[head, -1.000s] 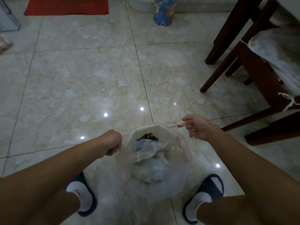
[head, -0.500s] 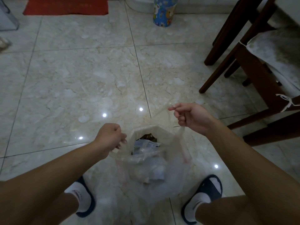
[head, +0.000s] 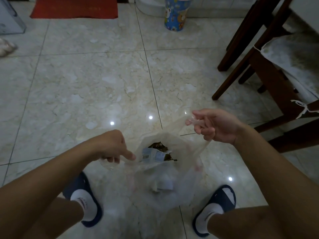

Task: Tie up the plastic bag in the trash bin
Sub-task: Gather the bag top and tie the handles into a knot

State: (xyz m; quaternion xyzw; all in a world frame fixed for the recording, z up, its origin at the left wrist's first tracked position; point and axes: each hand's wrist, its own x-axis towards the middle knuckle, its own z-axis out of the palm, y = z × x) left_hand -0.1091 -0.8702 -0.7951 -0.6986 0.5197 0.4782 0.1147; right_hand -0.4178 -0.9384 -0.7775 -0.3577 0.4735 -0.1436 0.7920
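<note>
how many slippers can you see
2. One dark blue slipper is on the foot at lower left, below the left forearm; the other slipper is at lower right, beside the plastic bag. None elsewhere that I can make out.

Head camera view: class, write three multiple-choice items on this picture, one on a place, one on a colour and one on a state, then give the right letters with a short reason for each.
1. Where does the red floor mat lie?
A. at the top left of the tiled floor
B. between the feet
C. under the wooden chair

2. What colour are the slide sandals on the feet?
A. yellow
B. dark blue
C. red

3. What state is the clear plastic bag in?
A. knotted shut
B. open, its edges held apart
C. lying flat and folded

Answers:
1 A, the mat sits at the far edge, top left.
2 B, dark blue straps cross the white socks.
3 B, the left hand and right hand each grip an edge, and rubbish shows through the mouth.
</note>
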